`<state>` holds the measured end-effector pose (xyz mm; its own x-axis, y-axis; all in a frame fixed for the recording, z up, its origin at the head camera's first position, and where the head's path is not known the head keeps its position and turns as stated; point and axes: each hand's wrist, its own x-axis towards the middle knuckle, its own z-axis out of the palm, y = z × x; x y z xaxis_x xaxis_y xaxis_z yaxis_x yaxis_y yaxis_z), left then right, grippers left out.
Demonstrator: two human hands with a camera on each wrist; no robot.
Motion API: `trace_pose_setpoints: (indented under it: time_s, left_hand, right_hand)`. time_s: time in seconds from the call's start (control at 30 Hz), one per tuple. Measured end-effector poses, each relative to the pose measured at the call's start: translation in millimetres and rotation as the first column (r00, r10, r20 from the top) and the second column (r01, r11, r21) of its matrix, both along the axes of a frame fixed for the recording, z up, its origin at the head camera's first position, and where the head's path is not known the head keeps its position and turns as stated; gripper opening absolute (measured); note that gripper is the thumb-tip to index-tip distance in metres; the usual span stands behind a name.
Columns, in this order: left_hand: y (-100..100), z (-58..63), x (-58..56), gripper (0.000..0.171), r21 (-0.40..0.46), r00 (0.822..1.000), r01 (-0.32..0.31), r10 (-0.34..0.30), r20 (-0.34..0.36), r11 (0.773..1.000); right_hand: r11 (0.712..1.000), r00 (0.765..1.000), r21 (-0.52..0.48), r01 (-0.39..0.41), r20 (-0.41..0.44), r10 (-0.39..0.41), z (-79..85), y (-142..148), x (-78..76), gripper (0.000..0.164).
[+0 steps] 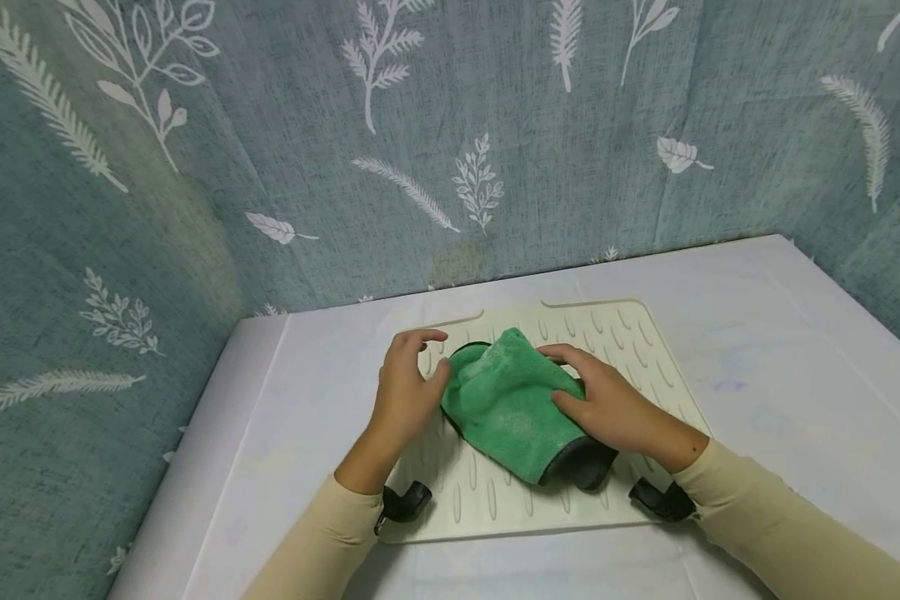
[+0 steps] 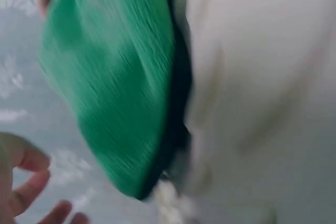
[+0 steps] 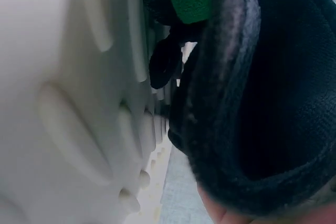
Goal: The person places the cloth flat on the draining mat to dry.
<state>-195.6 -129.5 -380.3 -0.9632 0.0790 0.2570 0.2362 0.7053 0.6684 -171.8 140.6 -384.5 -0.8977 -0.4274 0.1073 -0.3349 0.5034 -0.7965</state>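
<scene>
R hand (image 1: 609, 406) gripping fuzzy grn cloth (image 1: 506, 410); L hand (image 1: 405, 390) hovering, fingers wide, nr it; ridged mat (image 1: 495, 518) lying under, leaf-print fabric (image 1: 495, 108) behind.

Your plush green, black-edged cloth (image 1: 506, 408) sits rumpled over the ridged cream mat (image 1: 648, 367), held by your right hand (image 1: 611, 408).

The head view looks from above and behind my fingers (image 1: 423, 335), forward and down, farthest off. The left wrist camera (image 1: 408, 502) sits behind my left fingers (image 2: 29, 192), facing the green cloth (image 2: 115, 77) closely, image turned sideways. The right wrist camera (image 1: 662, 500) faces the cloth's dark opening (image 3: 283, 103) beside my right fingers (image 3: 214, 208), nearest. Head and right wrist views share cloth and mat (image 3: 26, 51).
</scene>
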Motion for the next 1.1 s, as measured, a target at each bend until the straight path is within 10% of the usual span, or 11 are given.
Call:
trace_pose_setpoints:
  time_s: [0.2, 0.33, 0.57, 0.87, 1.1]
  left_hand:
    - [18.0, 8.9, 31.9, 0.025, -0.099, 0.959, 0.166, -0.184, -0.216, 0.981]
    - [26.7, 10.6, 46.8, 0.042, -0.226, 0.945, 0.302, -0.322, -0.056, 0.926]
    - [31.3, 0.2, 54.2, 0.081, -0.368, 0.905, 0.426, -0.379, 0.196, 0.827]
    - [29.1, -6.9, 58.3, 0.093, -0.441, 0.879, 0.475, -0.39, 0.274, 0.762]
    - [27.4, -6.8, 60.0, 0.083, -0.439, 0.877, 0.474, -0.364, 0.313, 0.764]
  right_hand:
    - [0.998, 0.999, -0.055, 0.033, -0.025, -0.034, 0.9, 1.5, 0.3, 0.05]
    - [0.992, 0.999, -0.122, 0.014, -0.046, -0.02, 2.9, 2.8, 1.7, 0.047]
    - [0.99, 0.991, -0.12, -0.071, -0.118, 0.056, 8.3, 3.5, 6.5, 0.042]
    - [0.986, 0.953, 0.042, -0.162, -0.253, 0.168, 9.9, 1.9, 7.9, 0.038]
    - [0.951, 0.948, 0.162, -0.262, -0.138, 0.285, 12.5, 1.5, 10.4, 0.051]
